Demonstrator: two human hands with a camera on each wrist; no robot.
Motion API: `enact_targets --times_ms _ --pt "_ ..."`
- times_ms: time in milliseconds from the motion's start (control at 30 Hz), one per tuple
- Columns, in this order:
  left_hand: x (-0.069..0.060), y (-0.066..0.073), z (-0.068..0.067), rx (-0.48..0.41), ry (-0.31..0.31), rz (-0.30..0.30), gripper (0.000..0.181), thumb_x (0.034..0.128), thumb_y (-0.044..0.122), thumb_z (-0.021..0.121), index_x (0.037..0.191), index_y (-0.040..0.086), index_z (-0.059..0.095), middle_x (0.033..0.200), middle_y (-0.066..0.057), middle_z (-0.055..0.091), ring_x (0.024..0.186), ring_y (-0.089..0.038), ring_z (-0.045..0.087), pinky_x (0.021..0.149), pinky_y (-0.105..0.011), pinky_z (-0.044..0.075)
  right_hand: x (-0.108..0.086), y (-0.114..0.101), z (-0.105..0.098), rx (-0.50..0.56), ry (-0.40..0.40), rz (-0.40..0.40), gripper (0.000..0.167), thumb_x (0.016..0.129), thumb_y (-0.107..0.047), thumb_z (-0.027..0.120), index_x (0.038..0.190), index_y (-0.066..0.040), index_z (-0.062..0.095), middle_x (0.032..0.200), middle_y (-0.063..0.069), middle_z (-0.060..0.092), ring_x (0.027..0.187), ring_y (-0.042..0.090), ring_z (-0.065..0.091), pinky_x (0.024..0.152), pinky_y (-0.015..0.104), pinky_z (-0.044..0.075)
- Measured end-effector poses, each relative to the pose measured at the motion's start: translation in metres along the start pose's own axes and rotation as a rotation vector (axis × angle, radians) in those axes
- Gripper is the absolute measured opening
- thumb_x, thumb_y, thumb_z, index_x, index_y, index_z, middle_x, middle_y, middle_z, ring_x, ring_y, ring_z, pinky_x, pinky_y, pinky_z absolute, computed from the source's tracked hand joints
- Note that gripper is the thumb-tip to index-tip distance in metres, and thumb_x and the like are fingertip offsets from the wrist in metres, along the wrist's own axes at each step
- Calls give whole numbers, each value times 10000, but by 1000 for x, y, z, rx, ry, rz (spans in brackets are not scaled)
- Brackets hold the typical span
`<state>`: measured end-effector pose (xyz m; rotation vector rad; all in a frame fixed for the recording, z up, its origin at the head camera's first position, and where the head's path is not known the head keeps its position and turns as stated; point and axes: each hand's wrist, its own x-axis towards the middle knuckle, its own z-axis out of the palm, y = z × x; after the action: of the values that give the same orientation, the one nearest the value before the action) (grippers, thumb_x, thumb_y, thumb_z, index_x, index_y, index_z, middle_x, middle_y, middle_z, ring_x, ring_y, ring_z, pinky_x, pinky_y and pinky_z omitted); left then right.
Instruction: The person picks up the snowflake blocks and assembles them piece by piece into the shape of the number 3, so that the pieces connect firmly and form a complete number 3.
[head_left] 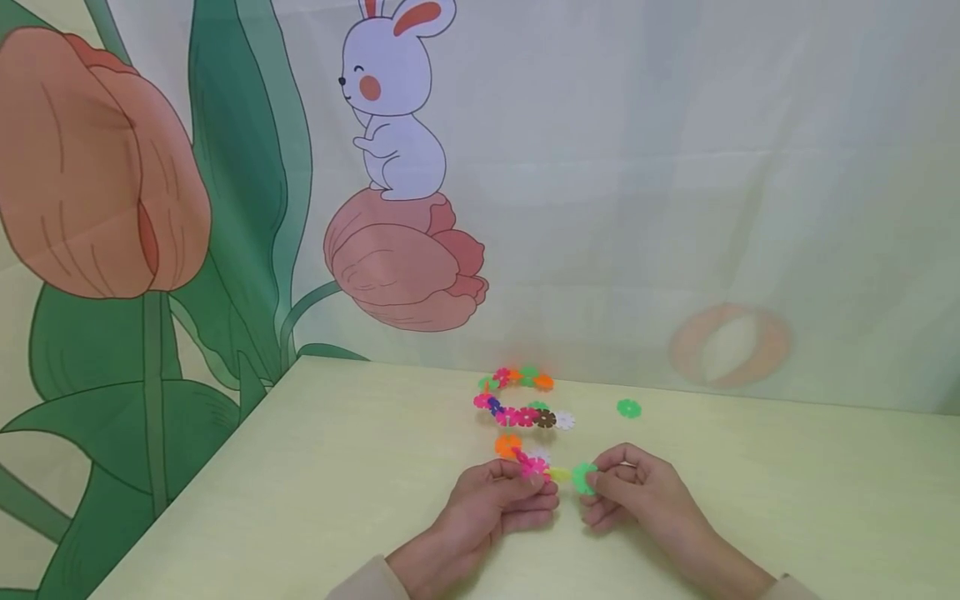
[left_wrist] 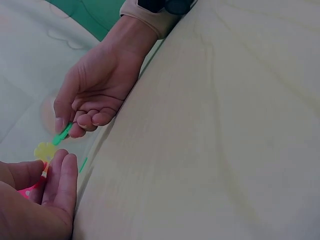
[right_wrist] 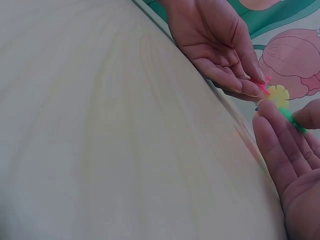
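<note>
In the head view my left hand [head_left: 498, 508] pinches a pink snowflake disc [head_left: 536, 468] between thumb and fingers. That disc belongs to a short chain with an orange disc [head_left: 508, 446] at its far end and a yellow disc [head_left: 559, 474] pointing right. Between the thumb and fingers of my right hand [head_left: 648, 492] is a green snowflake disc [head_left: 584, 478], edge toward the yellow one. Both wrist views show the green disc [left_wrist: 62, 134] close by the yellow disc [right_wrist: 278, 97]; whether they touch I cannot tell. The left fingers partly hide the pink disc.
Beyond my hands a curved chain of joined discs [head_left: 527, 417] in pink, brown, white, orange and other colours lies on the pale table [head_left: 337, 467]. A loose green disc [head_left: 628, 408] lies right of it. A printed curtain [head_left: 570, 208] hangs behind the table's far edge.
</note>
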<state>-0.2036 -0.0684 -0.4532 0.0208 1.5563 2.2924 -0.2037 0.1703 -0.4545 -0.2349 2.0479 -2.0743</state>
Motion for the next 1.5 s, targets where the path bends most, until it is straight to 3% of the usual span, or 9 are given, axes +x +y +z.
enact_targets --times_ms 533,1233,1500 --pt "-2 4 3 26 29 -17 132 977 1 726 1061 -28 628 1024 -213 778 889 -249 790 843 -389 641 -1 0 8 -11 42 -38 323 1000 -123 745 1162 95 570 951 240 764 796 302 776 789 416 654" --pt "1 4 3 43 52 -7 138 947 -19 753 1035 -38 649 939 -208 781 824 -218 789 807 -393 648 0 2 9 -54 -2 -83 260 1004 -74 731 1142 104 602 920 212 752 759 276 766 760 408 657" --pt "-1 1 2 34 43 -11 60 990 -4 660 994 24 608 983 -191 776 875 -247 785 841 -402 643 0 0 10 -97 -54 -73 280 1029 -137 714 1154 91 611 888 218 753 753 278 762 738 381 655"
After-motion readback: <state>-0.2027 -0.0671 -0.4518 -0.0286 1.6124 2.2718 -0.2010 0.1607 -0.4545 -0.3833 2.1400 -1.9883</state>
